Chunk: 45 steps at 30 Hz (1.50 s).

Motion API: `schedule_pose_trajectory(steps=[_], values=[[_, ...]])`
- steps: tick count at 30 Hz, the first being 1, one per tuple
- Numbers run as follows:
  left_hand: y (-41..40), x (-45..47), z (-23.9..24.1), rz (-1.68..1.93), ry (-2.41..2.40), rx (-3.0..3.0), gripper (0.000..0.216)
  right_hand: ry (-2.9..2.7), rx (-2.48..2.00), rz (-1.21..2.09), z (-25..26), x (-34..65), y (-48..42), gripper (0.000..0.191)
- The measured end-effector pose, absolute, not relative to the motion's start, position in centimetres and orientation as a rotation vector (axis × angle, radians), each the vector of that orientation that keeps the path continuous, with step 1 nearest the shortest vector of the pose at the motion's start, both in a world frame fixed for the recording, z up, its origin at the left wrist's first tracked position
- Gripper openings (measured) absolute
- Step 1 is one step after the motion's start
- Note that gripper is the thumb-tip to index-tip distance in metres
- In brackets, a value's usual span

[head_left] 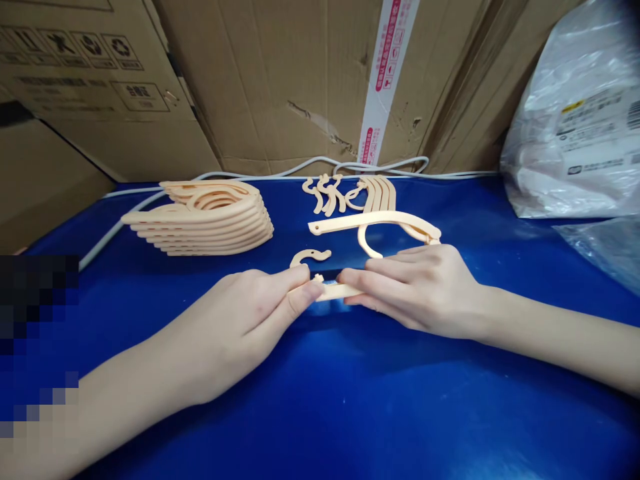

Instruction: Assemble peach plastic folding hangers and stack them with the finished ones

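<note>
Both my hands are at a cream plastic folding hanger, whose long curved arm (373, 220) extends above my right hand. My left hand (245, 317) is closed, thumb and finger pinching a flat end part (341, 291) of the hanger. A small peg (319, 278) stands up beside the left thumb tip. My right hand (420, 287) grips the other side, its fingers wrapped round the part and hiding much of it. Just beyond my left fingertips is a loose-looking cream hook (311, 255); whether the left hand touches it I cannot tell.
On the blue tabletop (320, 400), a stack of cream hanger pieces (210, 223) lies at left. Several small hooks (325, 193) and curved arms (383, 193) lie at the back. A white cable (280, 175) runs before cardboard boxes (280, 80). A plastic-wrapped package (575, 133) stands at right.
</note>
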<state>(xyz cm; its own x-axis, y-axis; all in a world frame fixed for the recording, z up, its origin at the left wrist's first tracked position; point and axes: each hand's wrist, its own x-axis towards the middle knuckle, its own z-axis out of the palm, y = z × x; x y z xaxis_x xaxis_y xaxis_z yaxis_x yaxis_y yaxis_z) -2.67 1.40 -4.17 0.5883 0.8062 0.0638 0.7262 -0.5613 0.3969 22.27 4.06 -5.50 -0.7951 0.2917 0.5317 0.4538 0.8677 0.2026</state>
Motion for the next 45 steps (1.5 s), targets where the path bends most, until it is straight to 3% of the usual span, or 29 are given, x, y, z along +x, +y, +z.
schedule_pose_trajectory(steps=[7,16,25,36,45], values=[[1.3,-2.4,-4.0,0.451,1.229,2.283,0.043,-2.577,-0.57,-0.345,-5.6,22.3,4.4,0.03],[1.4,-2.4,-4.4,0.359,1.172,2.555,0.031,-2.605,-0.591,-0.296,-5.6,22.3,4.1,0.035],[1.4,-2.7,-4.8,0.402,1.136,3.217,0.048,-2.606,-0.595,-0.234,-5.5,22.2,3.8,0.034],[1.1,-2.2,-3.6,0.306,1.161,3.519,0.054,-2.636,-0.684,0.094,-5.1,21.9,3.8,0.029],[1.5,-2.8,-4.6,0.474,1.133,3.289,0.05,-2.614,-0.623,-0.088,-5.4,22.1,3.8,0.031]])
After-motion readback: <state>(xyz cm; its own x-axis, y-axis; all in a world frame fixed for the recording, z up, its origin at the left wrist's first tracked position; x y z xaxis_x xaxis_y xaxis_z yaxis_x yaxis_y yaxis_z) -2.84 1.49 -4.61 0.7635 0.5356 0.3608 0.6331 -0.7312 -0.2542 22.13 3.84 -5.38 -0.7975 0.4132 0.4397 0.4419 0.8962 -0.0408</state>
